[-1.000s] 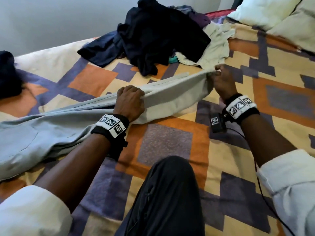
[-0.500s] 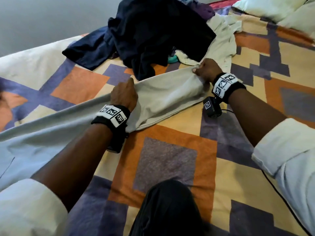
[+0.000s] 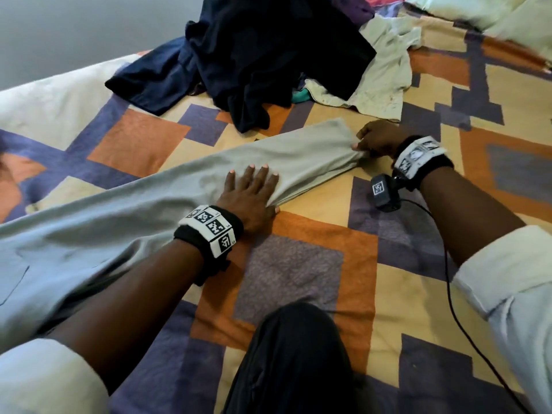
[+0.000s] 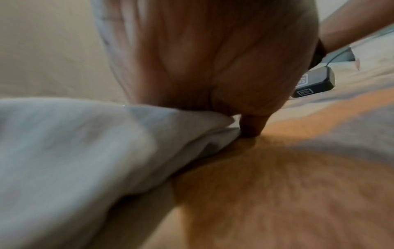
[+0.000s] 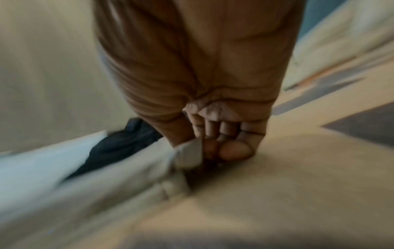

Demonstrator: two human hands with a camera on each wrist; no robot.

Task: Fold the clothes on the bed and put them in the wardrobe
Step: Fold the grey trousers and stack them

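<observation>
I see a patchwork bed cover (image 3: 301,273) nearest. My left grip (image 3: 251,192) presses flat, fingers straight, on the grey trousers (image 3: 167,201); my right grip (image 3: 375,138) pinches their hem. Dark clothes (image 3: 263,55) lie beyond. Wristband markers unreadable.

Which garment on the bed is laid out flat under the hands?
The long light grey garment: left hand presses it flat, right hand pinches its end. The dark navy clothes and cream shirt lie crumpled behind.
</observation>
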